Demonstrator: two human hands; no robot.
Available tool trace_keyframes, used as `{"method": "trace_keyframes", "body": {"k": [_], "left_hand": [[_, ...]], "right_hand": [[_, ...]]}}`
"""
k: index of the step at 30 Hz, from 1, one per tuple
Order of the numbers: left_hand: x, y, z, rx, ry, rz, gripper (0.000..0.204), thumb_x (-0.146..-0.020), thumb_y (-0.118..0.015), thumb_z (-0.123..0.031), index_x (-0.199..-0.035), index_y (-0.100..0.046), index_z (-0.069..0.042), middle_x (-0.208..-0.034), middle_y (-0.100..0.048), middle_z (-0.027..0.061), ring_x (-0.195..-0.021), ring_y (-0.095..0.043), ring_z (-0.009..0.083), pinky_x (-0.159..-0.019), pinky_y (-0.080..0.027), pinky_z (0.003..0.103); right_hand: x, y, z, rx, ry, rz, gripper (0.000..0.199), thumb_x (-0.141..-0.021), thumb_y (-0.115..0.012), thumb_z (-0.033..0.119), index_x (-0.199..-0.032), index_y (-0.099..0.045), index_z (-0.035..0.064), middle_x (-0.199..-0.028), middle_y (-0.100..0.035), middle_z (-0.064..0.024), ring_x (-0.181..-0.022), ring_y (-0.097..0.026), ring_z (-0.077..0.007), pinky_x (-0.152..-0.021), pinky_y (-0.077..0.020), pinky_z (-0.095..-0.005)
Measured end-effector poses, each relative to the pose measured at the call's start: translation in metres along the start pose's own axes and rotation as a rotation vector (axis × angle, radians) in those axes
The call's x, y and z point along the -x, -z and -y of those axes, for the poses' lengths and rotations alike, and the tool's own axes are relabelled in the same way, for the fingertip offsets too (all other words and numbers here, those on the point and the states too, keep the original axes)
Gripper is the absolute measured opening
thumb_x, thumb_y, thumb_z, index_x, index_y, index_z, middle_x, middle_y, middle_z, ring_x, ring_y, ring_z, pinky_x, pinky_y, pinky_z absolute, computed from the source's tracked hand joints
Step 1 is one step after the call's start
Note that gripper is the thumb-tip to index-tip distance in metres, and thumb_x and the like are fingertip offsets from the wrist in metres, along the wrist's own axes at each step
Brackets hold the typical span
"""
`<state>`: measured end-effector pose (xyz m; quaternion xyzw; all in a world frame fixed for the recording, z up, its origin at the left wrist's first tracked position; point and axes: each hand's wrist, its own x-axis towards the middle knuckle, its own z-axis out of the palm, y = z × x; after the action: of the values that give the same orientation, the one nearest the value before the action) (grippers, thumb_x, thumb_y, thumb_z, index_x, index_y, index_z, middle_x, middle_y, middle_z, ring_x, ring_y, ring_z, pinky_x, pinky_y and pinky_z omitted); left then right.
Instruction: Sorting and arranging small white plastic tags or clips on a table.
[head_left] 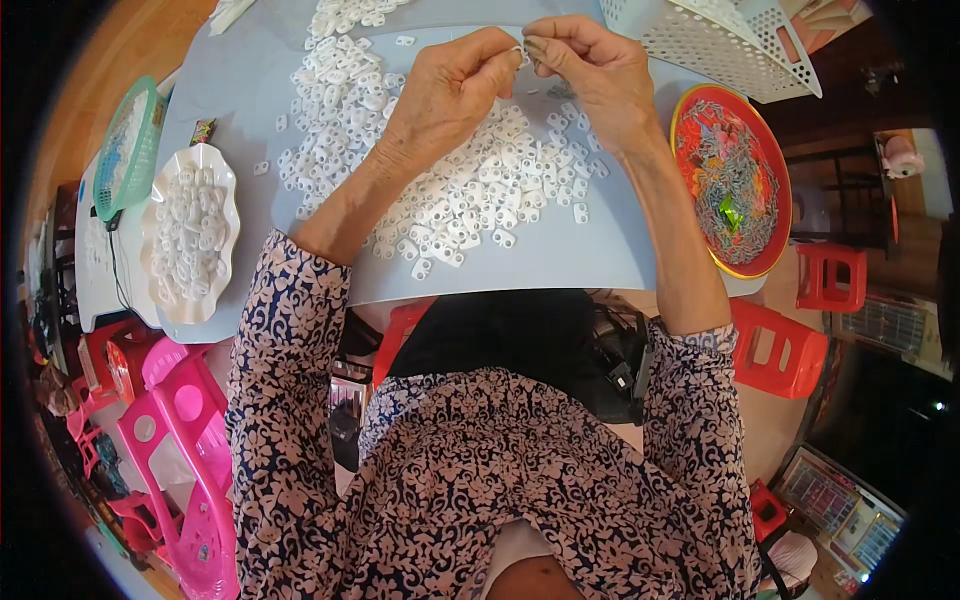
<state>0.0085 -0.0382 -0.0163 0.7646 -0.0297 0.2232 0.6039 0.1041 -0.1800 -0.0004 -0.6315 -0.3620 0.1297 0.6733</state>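
Note:
Above the far part of the table, my left hand and my right hand meet fingertip to fingertip, both closed in a pinch. A bit of a small white plastic piece shows at the left fingertips. Whatever the right thumb and finger pinch is too small to make out. Below and around my hands spreads a loose heap of white two-holed plastic pieces. Beside my right forearm stands a red, yellow-rimmed tray holding many small grey screw-like parts and a bright green scrap.
On the left, a scalloped white dish is full of white pieces, near a green basket. A perforated white basket occupies the far right. The grey-blue table ends before my body. Pink chairs and red stools flank me.

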Motion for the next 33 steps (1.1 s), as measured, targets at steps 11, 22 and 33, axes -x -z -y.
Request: {"method": "trace_keyframes", "body": {"k": [11,22,33], "left_hand": [[-0.005,0.009,0.009,0.041,0.004,0.129,0.02,-0.091,-0.054,-0.02,-0.079,-0.061,-0.005,-0.065,-0.057,-0.0025,-0.059,-0.046,0.004,-0.054,-0.037,0.021],[-0.003,0.008,0.012,0.008,-0.008,0.064,0.019,-0.088,-0.054,-0.018,-0.078,-0.06,-0.003,-0.065,-0.058,-0.0015,-0.058,-0.045,0.0042,-0.053,-0.037,0.022],[-0.003,0.012,0.007,0.102,0.069,0.131,0.02,-0.089,-0.055,-0.019,-0.079,-0.064,-0.005,-0.068,-0.06,-0.001,-0.065,-0.051,0.0052,-0.061,-0.042,0.021]], "right_hand": [[0.0,0.001,-0.005,0.209,-0.022,-0.025,0.019,-0.085,-0.066,0.018,-0.079,-0.065,0.0009,-0.06,-0.05,0.0056,-0.056,-0.04,-0.0029,-0.049,-0.0311,-0.0207],[0.001,-0.005,-0.002,0.207,-0.039,-0.022,0.021,-0.086,-0.065,0.02,-0.077,-0.064,0.001,-0.063,-0.055,0.0044,-0.058,-0.044,-0.003,-0.05,-0.0334,-0.0196],[0.002,-0.002,0.006,0.24,0.065,0.061,0.018,-0.086,-0.065,0.019,-0.086,-0.066,0.001,-0.068,-0.06,0.0016,-0.06,-0.049,-0.0046,-0.052,-0.0388,-0.0201]]}}
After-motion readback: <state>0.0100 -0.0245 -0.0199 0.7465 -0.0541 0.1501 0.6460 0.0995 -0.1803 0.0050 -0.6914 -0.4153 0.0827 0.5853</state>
